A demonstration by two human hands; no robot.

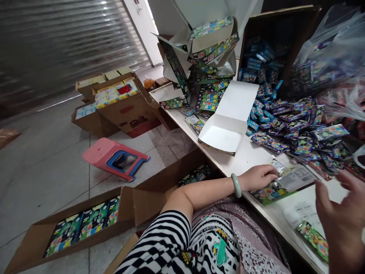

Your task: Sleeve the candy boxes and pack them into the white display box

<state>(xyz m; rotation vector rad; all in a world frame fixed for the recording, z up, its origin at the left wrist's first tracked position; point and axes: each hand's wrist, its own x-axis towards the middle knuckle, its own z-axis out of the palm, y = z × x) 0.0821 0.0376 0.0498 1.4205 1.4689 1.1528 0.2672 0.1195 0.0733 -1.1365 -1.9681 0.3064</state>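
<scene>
My left hand, with a pale green bangle on the wrist, rests on the white table and its fingers pinch the edge of a flat clear-wrapped packet with green printed card. My right hand hovers close to the camera at the lower right, fingers spread, holding nothing I can see. Another green packet lies under it on white sheets. A heap of small blue and purple sachets covers the table beyond my hands.
An open white carton lies on the table; a stack of printed display boxes and a brown box of sachets stand behind. Clear bags sit at right. On the floor: cardboard boxes, a tipped pink stool.
</scene>
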